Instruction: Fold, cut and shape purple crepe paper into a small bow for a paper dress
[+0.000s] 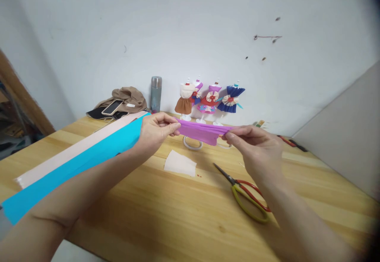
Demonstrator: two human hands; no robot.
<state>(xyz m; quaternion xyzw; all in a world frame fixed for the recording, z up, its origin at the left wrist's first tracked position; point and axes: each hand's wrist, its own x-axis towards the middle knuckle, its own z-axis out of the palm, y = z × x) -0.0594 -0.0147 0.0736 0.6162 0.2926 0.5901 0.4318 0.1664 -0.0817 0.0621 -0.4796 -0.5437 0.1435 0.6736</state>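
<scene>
A strip of purple crepe paper (pixel 202 131) is stretched between my two hands, above the table and folded lengthwise along its upper edge. My left hand (pixel 158 129) pinches its left end between thumb and fingers. At the other end, my right hand (pixel 257 147) grips the strip the same way. Below it on the table lie a small off-white piece of paper (pixel 180 163) and a white tape roll (pixel 192 143). Scissors (pixel 242 190) with one red and one yellow-green handle rest near my right forearm, blades apart from the paper.
Blue crepe paper (pixel 74 167) and a pale pink sheet (pixel 59 157) lie under my left arm. Behind stand a flask (pixel 156 94), a brown cap-like cloth bundle (pixel 129 97), a phone (pixel 113 107) and several small dressed mannequins (pixel 185 99). A red-and-black tool (pixel 292 142) lies at right.
</scene>
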